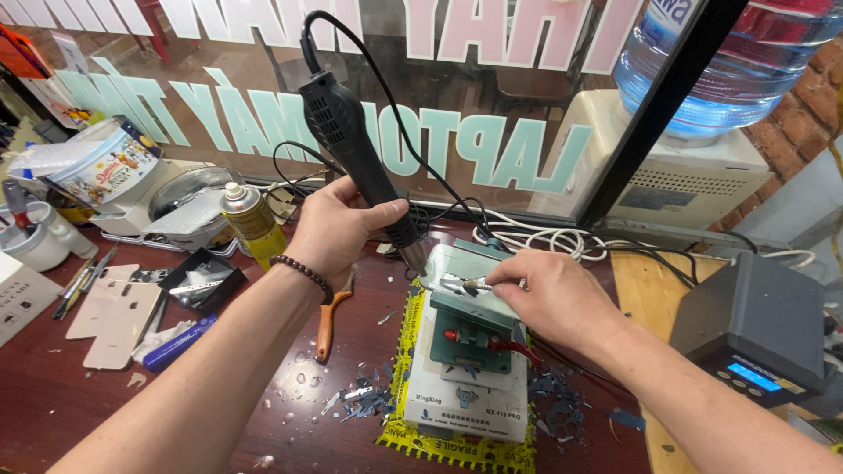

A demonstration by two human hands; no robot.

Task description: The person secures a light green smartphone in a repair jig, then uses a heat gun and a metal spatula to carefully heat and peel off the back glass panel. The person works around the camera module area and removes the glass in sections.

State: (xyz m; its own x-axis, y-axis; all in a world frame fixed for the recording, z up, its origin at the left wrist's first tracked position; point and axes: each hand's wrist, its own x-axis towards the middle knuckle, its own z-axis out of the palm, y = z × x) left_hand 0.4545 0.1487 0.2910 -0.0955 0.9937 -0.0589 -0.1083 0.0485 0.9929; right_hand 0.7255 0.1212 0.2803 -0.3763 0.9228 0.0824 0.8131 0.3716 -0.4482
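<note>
A black hot-air gun (356,149) is gripped in the left hand (338,230), its nozzle angled down at the clamped phone (465,268), apparently so heat reaches it. On that phone, a thin metal tool (467,284) is pinched by the right hand (544,294), seemingly for close control.

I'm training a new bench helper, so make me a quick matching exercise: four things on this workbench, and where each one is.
Things
1. black hot-air gun
2. yellow spray can
3. orange-handled pliers
4. grey box with a blue display

Places
A. far right of the bench
B. lying on the dark red tabletop, under the left forearm
C. gripped in the left hand
D. standing left of the left hand

Pairs: 1-C, 2-D, 3-B, 4-A
</note>
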